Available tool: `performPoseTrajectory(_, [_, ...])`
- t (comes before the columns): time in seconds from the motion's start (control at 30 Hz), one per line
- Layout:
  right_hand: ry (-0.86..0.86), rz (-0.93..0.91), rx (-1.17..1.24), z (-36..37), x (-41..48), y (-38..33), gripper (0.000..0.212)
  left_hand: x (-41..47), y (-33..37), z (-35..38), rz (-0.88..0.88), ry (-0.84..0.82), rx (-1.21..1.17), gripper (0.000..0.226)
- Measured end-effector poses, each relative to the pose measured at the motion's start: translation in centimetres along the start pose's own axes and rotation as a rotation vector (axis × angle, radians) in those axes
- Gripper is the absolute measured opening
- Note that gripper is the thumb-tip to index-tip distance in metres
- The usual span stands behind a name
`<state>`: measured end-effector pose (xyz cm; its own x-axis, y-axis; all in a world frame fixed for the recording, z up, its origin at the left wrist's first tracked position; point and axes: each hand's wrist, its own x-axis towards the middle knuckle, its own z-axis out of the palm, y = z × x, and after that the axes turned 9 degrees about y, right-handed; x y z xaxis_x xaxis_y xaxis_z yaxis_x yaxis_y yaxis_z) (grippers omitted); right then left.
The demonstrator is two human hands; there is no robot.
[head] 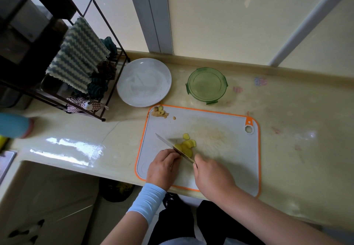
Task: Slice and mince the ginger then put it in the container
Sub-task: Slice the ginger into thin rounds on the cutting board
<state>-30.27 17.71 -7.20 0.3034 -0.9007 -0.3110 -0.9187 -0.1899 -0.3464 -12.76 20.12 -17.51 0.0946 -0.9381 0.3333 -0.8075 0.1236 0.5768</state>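
Observation:
Yellow ginger slices (188, 145) lie in a small heap on a white cutting board (220, 148) with an orange rim. My right hand (212, 179) grips the handle of a knife (168, 144), its blade slanting across the ginger towards the upper left. My left hand (162, 168) presses with curled fingers on the ginger piece just left of the blade. Ginger peel and trimmings (159, 112) sit at the board's far left corner. A green round container (207, 85) stands open beyond the board.
A white plate (144, 82) lies left of the container. A black wire rack (80, 62) with striped cloths stands at the far left. The counter's front edge runs under the board's near side; a sink basin (47, 196) drops at the lower left.

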Motion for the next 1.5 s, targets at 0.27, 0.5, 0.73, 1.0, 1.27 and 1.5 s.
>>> performPoseTrajectory(0.27, [-0.035, 0.011, 0.051, 0.0, 0.9, -0.2, 0.015, 0.0, 0.0, 0.1, -0.027, -0.008, -0.014, 0.007])
performPoseTrajectory(0.5, [-0.056, 0.003, 0.059, -0.1, 1.1, 0.1, 0.015, 0.1, 0.2, 0.0, -0.035, 0.001, -0.026, 0.01])
performPoseTrajectory(0.73, [-0.063, -0.013, 0.023, 0.4, 3.0, -1.3, 0.019, 0.1, 0.4, -0.1, -0.06, 0.003, -0.017, 0.013])
performPoseTrajectory(1.0, [-0.085, 0.016, 0.02, 0.5, 1.4, 0.2, 0.016, 0.2, 0.5, 0.0, -0.065, 0.013, -0.012, 0.014])
performPoseTrajectory(1.27, [-0.074, -0.001, 0.031, 1.2, 2.4, -0.3, 0.017, 0.1, 0.3, 0.1, -0.048, 0.017, -0.006, 0.015])
performPoseTrajectory(1.5, [-0.078, 0.016, 0.055, 1.8, 2.3, 0.5, 0.017, 0.0, 0.2, 0.2, -0.043, 0.027, -0.001, 0.015])
